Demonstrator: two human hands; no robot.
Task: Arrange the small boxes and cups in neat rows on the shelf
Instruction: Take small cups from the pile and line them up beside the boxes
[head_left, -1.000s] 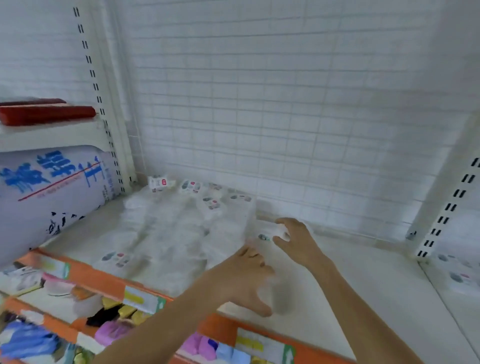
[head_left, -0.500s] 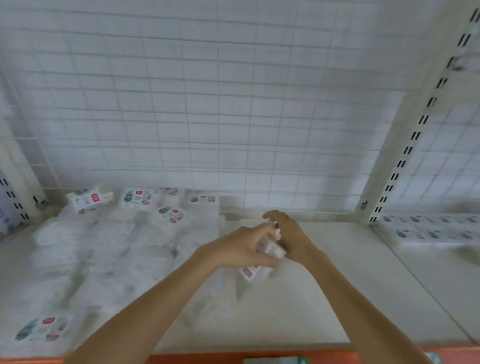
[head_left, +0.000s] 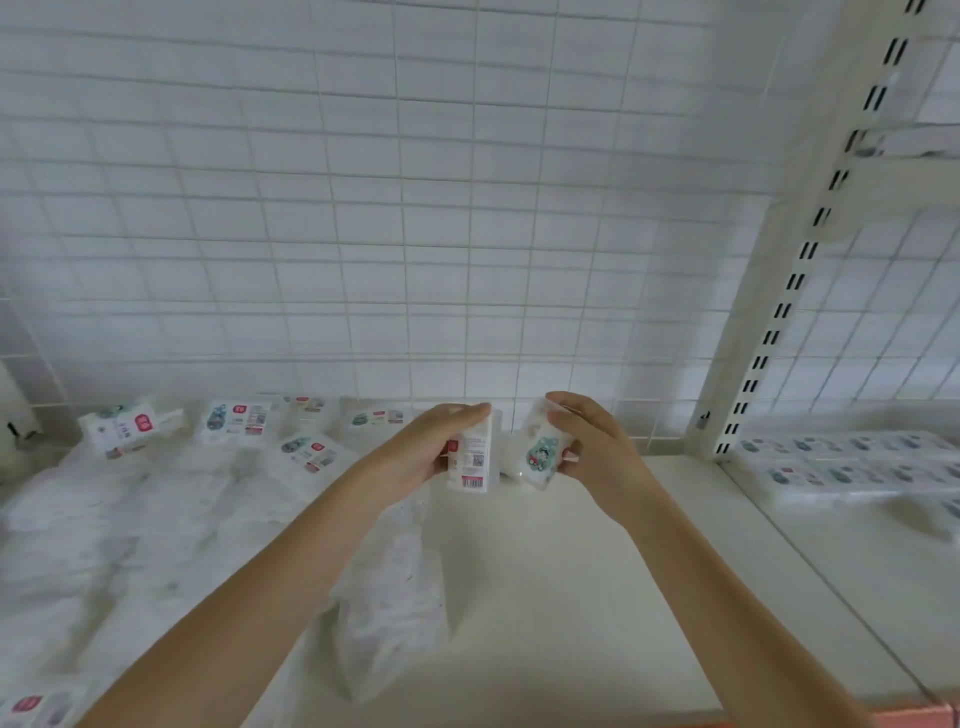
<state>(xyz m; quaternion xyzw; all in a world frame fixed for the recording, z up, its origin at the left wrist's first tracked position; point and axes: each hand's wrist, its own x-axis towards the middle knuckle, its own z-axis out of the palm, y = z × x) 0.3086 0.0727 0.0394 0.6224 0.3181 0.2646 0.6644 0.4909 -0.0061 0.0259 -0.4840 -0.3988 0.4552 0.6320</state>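
Parted since half a second ago: two small packs, then bunched together between both hands, now held side by side just above the shelf (head_left: 597, 571). Left hand (head_left: 423, 454) curled round an upright white pack (head_left: 475, 460), boxy, smooth-wrapped, printed with small text, a square code and a red barcode patch. Right hand (head_left: 592, 447) pinching a second pack (head_left: 540, 452), tilted, glossy and soft-edged, bearing a teal and red cartoon figure. Both packs near the wire grid back panel (head_left: 415, 208). Beneath, matte cream shelf board. Further left, a crinkled heap of similar white packs (head_left: 239, 421), lying flat and askew. Right, past the slotted metal upright (head_left: 779, 312), orderly rows of packs (head_left: 852, 462), blurred.
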